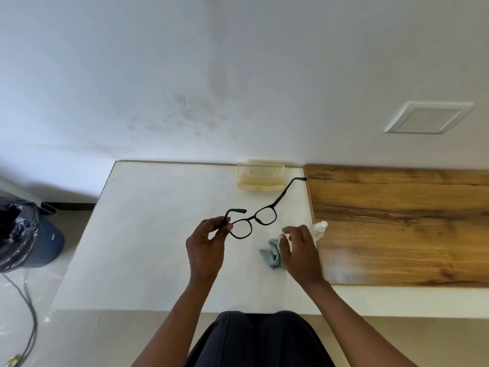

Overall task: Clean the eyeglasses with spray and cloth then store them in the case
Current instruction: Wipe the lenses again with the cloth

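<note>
Knees (260,337) at counter (148,247) edge; my L hand (207,247) pinches glasses (254,221) by one rim, raised. R hand (300,254), fingers spread loose, empty, over cloth (272,254) by spray (318,230); case (260,177) open at wall.

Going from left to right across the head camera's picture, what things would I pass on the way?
Black bin bag → left hand pinching the eyeglasses → blue cloth → right hand → spray bottle → wooden board. The yellowish case stands farther back, above the glasses.
</note>
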Tool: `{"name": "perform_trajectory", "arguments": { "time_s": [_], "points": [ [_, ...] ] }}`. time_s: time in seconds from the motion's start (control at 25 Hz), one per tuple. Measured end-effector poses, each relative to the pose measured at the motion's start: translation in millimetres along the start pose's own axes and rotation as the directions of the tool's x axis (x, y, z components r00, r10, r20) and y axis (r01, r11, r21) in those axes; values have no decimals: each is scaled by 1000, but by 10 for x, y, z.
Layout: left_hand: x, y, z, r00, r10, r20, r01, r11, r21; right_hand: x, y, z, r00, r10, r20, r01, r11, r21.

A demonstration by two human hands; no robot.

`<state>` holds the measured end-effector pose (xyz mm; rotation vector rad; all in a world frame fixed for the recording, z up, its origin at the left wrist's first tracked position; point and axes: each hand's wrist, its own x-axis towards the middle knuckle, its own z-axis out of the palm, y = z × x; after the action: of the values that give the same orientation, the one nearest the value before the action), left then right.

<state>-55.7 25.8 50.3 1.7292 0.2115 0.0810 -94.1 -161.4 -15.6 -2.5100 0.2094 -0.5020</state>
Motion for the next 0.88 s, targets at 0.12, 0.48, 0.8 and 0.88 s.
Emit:
{"name": "perform_trajectory", "arguments": {
  "time_s": [0.12, 0.48, 0.8, 0.88],
  "points": [
    [-4, 5, 1, 1000, 1, 0, -1, 1000, -4, -50, -7, 105, 901, 328, 284, -314, 945, -97],
    [-8, -20, -5, 1000, -15, -8, 15, 1000, 5, 74, -118, -49, 695, 532, 483, -676, 714, 186],
    [-12, -24, 17, 1000, -26, -10, 26, 1000, -10, 220, -338, -305, 773, 442, 455, -632, 481, 608],
    [-7, -22, 10, 1000, -26, -10, 26, 999, -19, 240, -432, -398, 825, 350, 443, -564, 469, 679]
  ]
}}
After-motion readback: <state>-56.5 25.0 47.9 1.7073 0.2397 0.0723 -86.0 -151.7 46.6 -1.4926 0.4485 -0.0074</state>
